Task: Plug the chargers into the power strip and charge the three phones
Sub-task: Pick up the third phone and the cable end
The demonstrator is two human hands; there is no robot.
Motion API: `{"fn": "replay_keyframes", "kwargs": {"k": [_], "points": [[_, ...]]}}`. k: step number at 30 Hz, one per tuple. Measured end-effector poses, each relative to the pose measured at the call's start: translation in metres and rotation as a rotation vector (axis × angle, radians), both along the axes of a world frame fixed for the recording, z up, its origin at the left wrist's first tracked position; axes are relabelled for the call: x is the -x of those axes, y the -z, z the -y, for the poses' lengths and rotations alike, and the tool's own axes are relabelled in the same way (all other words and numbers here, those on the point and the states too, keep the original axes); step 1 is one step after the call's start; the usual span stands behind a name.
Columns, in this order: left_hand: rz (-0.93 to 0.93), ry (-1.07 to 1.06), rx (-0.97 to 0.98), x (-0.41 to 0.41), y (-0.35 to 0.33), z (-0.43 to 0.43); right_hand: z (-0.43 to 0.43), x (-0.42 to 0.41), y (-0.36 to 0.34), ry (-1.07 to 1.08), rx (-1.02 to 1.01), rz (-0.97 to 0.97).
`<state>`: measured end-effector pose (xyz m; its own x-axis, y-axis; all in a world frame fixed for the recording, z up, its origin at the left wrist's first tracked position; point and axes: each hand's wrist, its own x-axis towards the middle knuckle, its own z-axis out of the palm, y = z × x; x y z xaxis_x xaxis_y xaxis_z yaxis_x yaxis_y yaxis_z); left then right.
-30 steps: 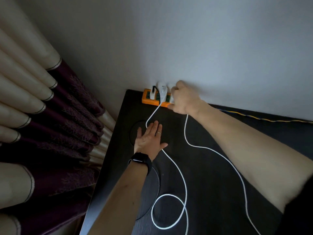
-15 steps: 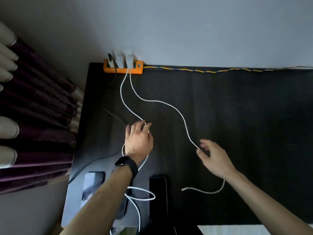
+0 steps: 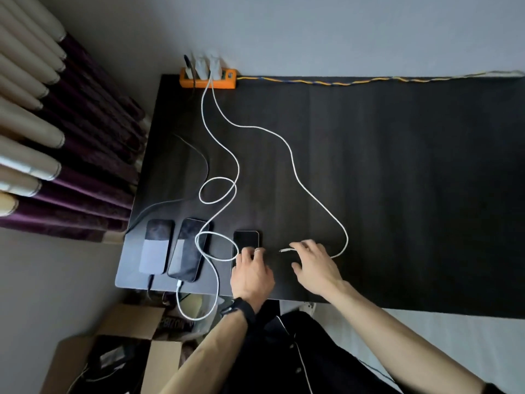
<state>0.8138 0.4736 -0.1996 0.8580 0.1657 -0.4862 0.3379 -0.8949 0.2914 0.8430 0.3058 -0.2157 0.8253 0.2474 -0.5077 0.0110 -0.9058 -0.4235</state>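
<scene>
Holding the black phone (image 3: 246, 238) by its near half, the left hand (image 3: 251, 273) has its fingers bent over the screen and its thumb at the left edge. The right hand (image 3: 315, 265) pinches a white cable (image 3: 321, 206) just behind its free connector (image 3: 284, 250), beside that phone. The orange power strip (image 3: 224, 81) at the far edge of the table (image 3: 397, 194) carries three chargers (image 3: 214, 64). A grey phone (image 3: 156, 245) and a dark phone (image 3: 189, 248) lie to the left, each with a cable plugged in.
</scene>
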Motion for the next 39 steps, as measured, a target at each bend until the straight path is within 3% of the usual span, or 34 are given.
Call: {"fn": "replay_keyframes", "kwargs": {"k": [3,9,13,17,19,23,28,32,39], "points": [[-0.103,-0.101,-0.068,0.02,0.007,-0.005,-0.004,0.005,0.007,-0.093,0.061,0.032],[-0.102,-0.253,-0.075,0.03,0.019,-0.014,0.0,0.016,0.015,-0.168,0.253,0.079],[-0.105,-0.192,-0.101,0.021,0.025,-0.014,0.003,0.019,0.017,-0.189,0.323,0.149],[-0.15,-0.291,0.03,0.011,0.016,-0.011,0.007,0.017,0.012,-0.198,0.402,0.088],[-0.158,-0.388,0.148,0.006,0.009,-0.007,0.012,0.016,0.011,-0.073,0.312,0.035],[-0.144,-0.548,0.475,-0.003,-0.01,0.0,0.025,0.004,-0.008,0.426,-0.12,-0.168],[-0.166,-0.497,0.695,-0.014,-0.037,0.02,0.043,-0.013,-0.038,0.699,-0.409,-0.214],[-0.063,-0.323,0.672,-0.021,-0.061,0.04,0.051,-0.016,-0.063,0.741,-0.594,-0.232],[0.071,-0.08,0.582,-0.022,-0.087,0.052,0.056,-0.016,-0.083,0.654,-0.597,-0.082]]}}
